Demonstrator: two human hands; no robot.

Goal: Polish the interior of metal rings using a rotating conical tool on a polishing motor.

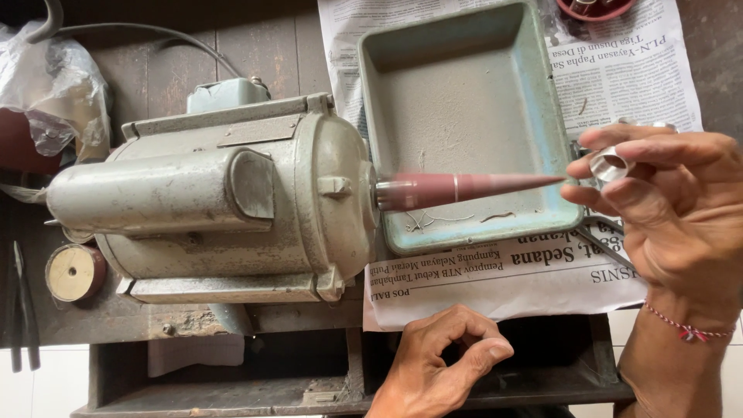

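With the right hand [665, 193] pinching a silver ring [611, 164] in its fingertips just off the reddish tapered spindle [464, 188], line the bore up squarely with the tip. The left hand [441, 364] rests loosely curled and holding nothing on the bench edge [232, 391]; I'd keep it clear.

shiny polished metal ring [611, 164]; dull grey cast-metal motor [217, 201] w/ worn paint; matt reddish abrasive cone [464, 189]; chipped painted metal tray [464, 232]; thin newsprint [503, 279]; rough dark wood bench [232, 46].
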